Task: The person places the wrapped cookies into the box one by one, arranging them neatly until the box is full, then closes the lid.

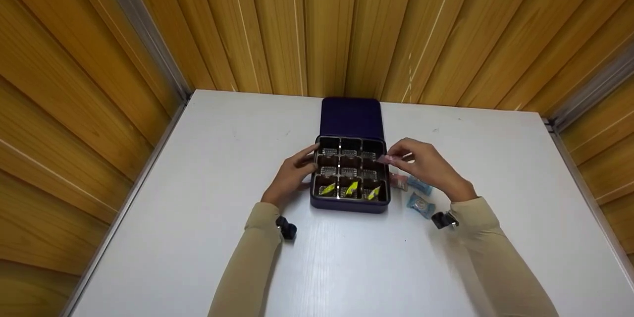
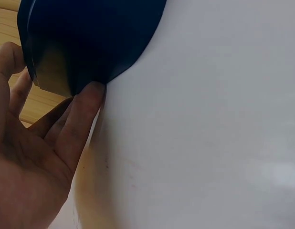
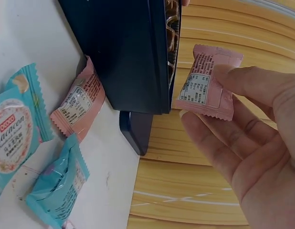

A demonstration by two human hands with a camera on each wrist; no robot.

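Pink packet (image 1: 384, 159) in the head view is at the right edge of the dark blue box (image 1: 349, 205), by its right column of compartments; which row, I cannot tell. The right hand (image 1: 427, 162) pinches it, while the left hand (image 1: 291, 176) rests against the box's left edge. The box stands toward the far edge of the white table (image 1: 242, 129), its lid (image 1: 351, 119) reaching back to that edge. Yellow packets (image 1: 351, 188) lie in the three near compartments; a second pink packet (image 1: 398, 182) and two blue packets (image 1: 420, 205) lie near the box's right edge.

The left wrist view shows the left fingers somewhat spread, fairly straight, tips touching the box's side.

The right wrist view shows the thumb pressed on the packet's printed face, fingers partly hidden behind. It looks light, its thin film soft and a little slippery, its filling probably fragile. A gentle pinch across the body, or a hold on one crimped end, should suit it best.
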